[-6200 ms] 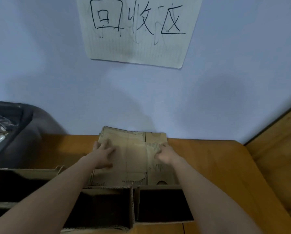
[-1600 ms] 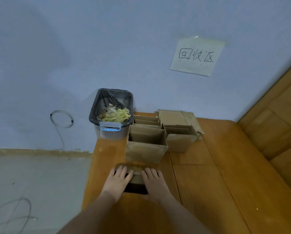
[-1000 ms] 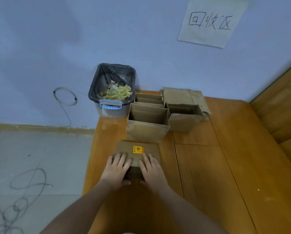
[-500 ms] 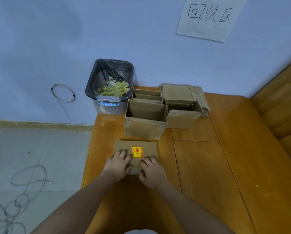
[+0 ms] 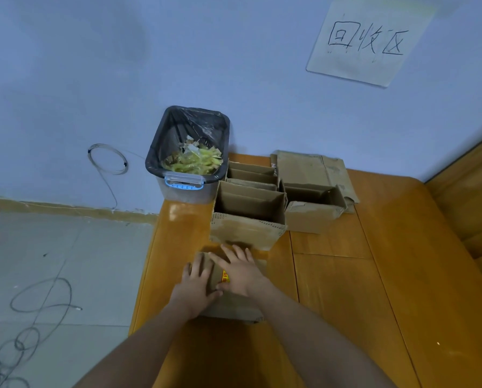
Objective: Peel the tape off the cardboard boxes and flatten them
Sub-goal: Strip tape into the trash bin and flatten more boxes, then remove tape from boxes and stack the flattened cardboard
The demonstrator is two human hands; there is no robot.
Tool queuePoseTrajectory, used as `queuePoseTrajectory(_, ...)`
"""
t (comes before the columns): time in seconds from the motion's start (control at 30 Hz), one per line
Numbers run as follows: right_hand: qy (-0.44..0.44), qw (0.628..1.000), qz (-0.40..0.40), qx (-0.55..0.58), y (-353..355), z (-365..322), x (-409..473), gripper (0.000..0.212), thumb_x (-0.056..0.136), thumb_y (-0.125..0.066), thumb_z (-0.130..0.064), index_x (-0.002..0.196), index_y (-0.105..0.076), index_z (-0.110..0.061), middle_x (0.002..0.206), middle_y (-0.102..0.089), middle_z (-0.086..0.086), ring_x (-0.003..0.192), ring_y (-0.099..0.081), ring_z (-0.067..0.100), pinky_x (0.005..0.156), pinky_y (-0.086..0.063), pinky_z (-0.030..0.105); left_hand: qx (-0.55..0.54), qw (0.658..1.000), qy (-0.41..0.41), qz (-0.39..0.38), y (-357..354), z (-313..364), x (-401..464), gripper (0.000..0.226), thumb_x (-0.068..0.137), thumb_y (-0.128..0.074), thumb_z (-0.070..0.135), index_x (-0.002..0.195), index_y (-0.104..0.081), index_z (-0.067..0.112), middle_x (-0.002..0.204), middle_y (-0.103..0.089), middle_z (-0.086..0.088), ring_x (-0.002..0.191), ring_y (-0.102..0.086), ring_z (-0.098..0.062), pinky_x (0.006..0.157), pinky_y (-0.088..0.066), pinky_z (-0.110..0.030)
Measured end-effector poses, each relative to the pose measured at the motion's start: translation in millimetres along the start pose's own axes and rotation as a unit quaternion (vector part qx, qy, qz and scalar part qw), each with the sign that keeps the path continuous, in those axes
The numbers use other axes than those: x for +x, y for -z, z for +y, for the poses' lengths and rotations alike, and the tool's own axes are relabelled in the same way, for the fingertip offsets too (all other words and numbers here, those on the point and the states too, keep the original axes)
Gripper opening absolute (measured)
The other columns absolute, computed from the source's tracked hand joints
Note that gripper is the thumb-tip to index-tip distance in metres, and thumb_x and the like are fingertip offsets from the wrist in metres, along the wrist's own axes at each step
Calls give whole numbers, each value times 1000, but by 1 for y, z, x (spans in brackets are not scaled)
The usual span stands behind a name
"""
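Both palms, left hand (image 5: pixel 195 287) and right hand (image 5: pixel 241 271), press fingers-spread on the flattened box (image 5: pixel 234 306); next, likely moving it onto the flat stack (image 5: pixel 312 166).

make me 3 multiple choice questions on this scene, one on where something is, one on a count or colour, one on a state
1. Where is the bin?
A. at the table's far left corner, by the wall
B. on the floor under the paper sign
C. on top of the flattened pile

2. How many open boxes stand upright on the table?
A. one
B. three
C. five

3. What are the left hand and right hand doing?
A. pressing flat on the box with the yellow sticker
B. lifting the bin
C. hanging idle off the table

Answers: 1 A, the bin sits beside the rear box against the wall. 2 B, front box, rear box and right box. 3 A, both palms lie spread on it.
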State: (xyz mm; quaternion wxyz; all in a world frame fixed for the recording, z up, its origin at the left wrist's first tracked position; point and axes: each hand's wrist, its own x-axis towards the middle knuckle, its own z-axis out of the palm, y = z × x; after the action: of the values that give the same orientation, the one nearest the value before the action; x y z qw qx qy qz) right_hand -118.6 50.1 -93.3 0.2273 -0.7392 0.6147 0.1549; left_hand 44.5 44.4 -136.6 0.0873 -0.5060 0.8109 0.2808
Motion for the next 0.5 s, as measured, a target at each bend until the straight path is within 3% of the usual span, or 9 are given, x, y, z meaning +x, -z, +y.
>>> queuePoseTrajectory(0.2,-2,999,-54,8,4,-1,13,87,92,-56,-48,152,6,-39,162,-1,0,146,-7,33,118,-9,51,-79,997,-8,-6,-3,-2,-1,101,88,-53,62,152,19,30,156,31,6,143,-16,-39,112,-34,-46)
queuePoseTrajectory(0.3,-3,999,-37,2,1,-3,11,85,93,-55,-47,152,5,-38,161,-8,3,143,-16,35,116,-16,50,-116,993,-10,14,-5,-2,-2,100,89,-59,55,153,14,30,157,29,6,137,-29,-38,109,-37,-43)
queuePoseTrajectory(0.5,-2,1000,19,-11,1,-10,1,85,90,-59,-45,153,-1,-35,156,-20,5,136,-28,35,110,-25,49,-183,981,-6,68,-3,4,-11,97,86,-70,38,154,-2,33,159,15,12,131,-33,-34,103,-41,-41)
